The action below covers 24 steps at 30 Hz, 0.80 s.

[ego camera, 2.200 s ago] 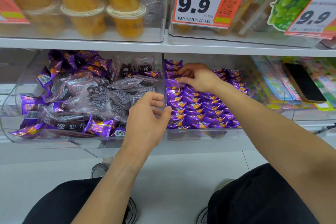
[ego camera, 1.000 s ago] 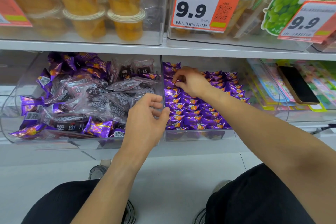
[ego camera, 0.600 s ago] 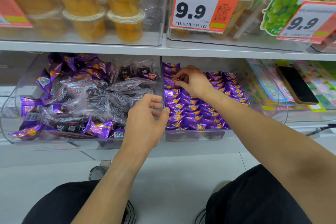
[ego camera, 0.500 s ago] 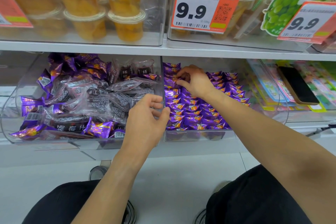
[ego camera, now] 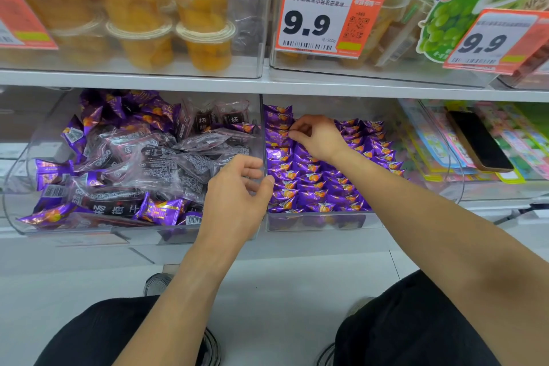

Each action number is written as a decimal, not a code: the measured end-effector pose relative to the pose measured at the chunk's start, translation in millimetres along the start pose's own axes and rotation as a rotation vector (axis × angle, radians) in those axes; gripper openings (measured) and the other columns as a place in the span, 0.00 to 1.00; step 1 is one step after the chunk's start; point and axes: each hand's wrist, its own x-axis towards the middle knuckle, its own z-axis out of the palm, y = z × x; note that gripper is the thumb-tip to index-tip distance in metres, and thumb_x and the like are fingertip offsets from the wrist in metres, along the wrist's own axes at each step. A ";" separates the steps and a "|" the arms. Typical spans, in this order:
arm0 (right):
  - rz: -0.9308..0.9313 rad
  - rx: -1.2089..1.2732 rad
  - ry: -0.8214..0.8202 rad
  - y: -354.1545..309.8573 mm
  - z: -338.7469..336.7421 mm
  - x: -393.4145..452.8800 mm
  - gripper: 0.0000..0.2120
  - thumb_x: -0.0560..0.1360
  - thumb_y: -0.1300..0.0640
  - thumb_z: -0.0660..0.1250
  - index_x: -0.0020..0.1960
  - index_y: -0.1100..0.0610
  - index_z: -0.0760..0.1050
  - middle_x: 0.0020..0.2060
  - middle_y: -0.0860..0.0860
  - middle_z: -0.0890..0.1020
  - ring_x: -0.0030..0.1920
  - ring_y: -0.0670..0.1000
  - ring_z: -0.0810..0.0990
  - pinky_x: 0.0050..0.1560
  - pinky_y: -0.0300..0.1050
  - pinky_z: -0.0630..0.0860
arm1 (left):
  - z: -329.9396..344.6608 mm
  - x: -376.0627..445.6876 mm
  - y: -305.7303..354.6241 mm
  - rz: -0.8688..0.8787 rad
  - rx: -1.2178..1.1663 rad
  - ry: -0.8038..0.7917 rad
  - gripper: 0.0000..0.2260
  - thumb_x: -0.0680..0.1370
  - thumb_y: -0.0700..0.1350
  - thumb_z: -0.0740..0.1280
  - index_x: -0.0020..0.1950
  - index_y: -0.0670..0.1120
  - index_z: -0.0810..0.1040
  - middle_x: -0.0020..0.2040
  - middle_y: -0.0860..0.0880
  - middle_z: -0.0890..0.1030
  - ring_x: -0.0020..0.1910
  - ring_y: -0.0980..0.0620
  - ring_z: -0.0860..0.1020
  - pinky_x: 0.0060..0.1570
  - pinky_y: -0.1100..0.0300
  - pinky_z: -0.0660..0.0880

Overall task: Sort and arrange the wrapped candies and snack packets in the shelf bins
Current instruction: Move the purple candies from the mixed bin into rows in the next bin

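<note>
Left clear plastic bin [ego camera: 17, 211]: loose heap of crinkled see-through snack packets [ego camera: 166, 163] with dark contents, mixed with shiny purple foil candies [ego camera: 162, 211]. Left hand [ego camera: 237, 193] at the thin clear divider wall [ego camera: 262, 140] between bins, fingers curled over its top edge, thumb on the far side; grip closed on the wall. Right bin [ego camera: 318, 221]: purple foil candies in neat overlapping rows [ego camera: 315, 184], orange mark on each. Right hand [ego camera: 316, 137] over the back rows, fingertips pinching a candy wrapper [ego camera: 289, 131]. Far right: flat black phone [ego camera: 478, 141] lying on colourful packets. Upper shelf: round fruit cups [ego camera: 205, 44], price tag [ego camera: 326, 18].
</note>
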 end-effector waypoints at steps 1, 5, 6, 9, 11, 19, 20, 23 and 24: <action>0.010 -0.004 -0.011 -0.7 0.0 1.3 0.09 0.78 0.54 0.70 0.54 0.58 0.82 0.47 0.53 0.85 0.45 0.49 0.80 0.47 0.42 0.76 | -0.1 -0.1 -0.2 0.000 -0.002 0.000 0.09 0.76 0.44 0.72 0.53 0.52 0.76 0.43 0.56 0.80 0.41 0.61 0.77 0.37 0.76 0.71; 0.036 0.010 0.002 -2.5 -0.2 4.1 0.09 0.78 0.55 0.70 0.55 0.58 0.81 0.48 0.53 0.85 0.46 0.50 0.81 0.47 0.41 0.74 | -0.5 0.3 -1.2 -0.001 -0.003 -0.002 0.09 0.76 0.44 0.72 0.53 0.51 0.76 0.43 0.55 0.80 0.40 0.61 0.77 0.37 0.76 0.71; 0.040 0.015 0.008 -2.8 -0.2 4.1 0.09 0.78 0.55 0.70 0.55 0.58 0.81 0.48 0.53 0.85 0.46 0.50 0.81 0.47 0.41 0.75 | -0.7 0.4 -1.1 0.000 -0.001 -0.005 0.09 0.76 0.44 0.72 0.53 0.51 0.76 0.43 0.55 0.79 0.40 0.61 0.77 0.37 0.76 0.71; 0.057 0.031 0.028 -2.4 1.5 3.6 0.10 0.77 0.54 0.71 0.55 0.58 0.80 0.47 0.54 0.85 0.46 0.51 0.82 0.47 0.43 0.77 | -0.9 0.5 -1.0 0.005 0.006 -0.002 0.09 0.76 0.45 0.72 0.53 0.52 0.76 0.43 0.55 0.80 0.40 0.62 0.77 0.38 0.76 0.72; 0.064 0.038 0.039 -2.2 2.1 2.0 0.10 0.77 0.54 0.71 0.55 0.58 0.80 0.46 0.53 0.85 0.45 0.51 0.82 0.47 0.42 0.77 | -0.5 0.5 -0.7 0.006 0.006 0.000 0.09 0.76 0.45 0.72 0.53 0.52 0.76 0.43 0.55 0.80 0.41 0.62 0.77 0.38 0.76 0.72; 0.072 0.039 0.018 0.6 0.5 -2.5 0.15 0.76 0.52 0.72 0.58 0.59 0.79 0.49 0.54 0.84 0.48 0.52 0.82 0.46 0.42 0.76 | -0.1 0.7 -1.4 0.012 0.015 -0.002 0.09 0.76 0.45 0.72 0.53 0.52 0.75 0.43 0.55 0.80 0.42 0.62 0.77 0.38 0.76 0.71; 0.071 0.032 0.019 0.3 0.2 -2.9 0.15 0.76 0.51 0.72 0.58 0.59 0.79 0.49 0.54 0.84 0.48 0.52 0.82 0.46 0.42 0.76 | 0.0 0.8 -1.7 0.014 0.016 -0.003 0.09 0.76 0.45 0.72 0.53 0.52 0.75 0.44 0.55 0.80 0.42 0.62 0.77 0.38 0.77 0.71; 0.086 0.033 0.028 -0.7 -1.9 -3.5 0.15 0.76 0.51 0.72 0.58 0.59 0.79 0.48 0.53 0.84 0.46 0.51 0.81 0.44 0.40 0.76 | 0.1 1.4 -3.2 0.017 0.022 -0.010 0.09 0.76 0.45 0.72 0.53 0.52 0.75 0.44 0.56 0.79 0.42 0.63 0.77 0.38 0.77 0.71; 0.092 0.037 0.040 -2.4 -4.1 -4.6 0.15 0.76 0.51 0.72 0.57 0.59 0.79 0.47 0.52 0.83 0.45 0.50 0.81 0.43 0.38 0.75 | -0.2 1.6 -3.7 0.018 0.023 -0.013 0.09 0.76 0.46 0.72 0.53 0.53 0.75 0.44 0.56 0.79 0.42 0.63 0.77 0.38 0.77 0.71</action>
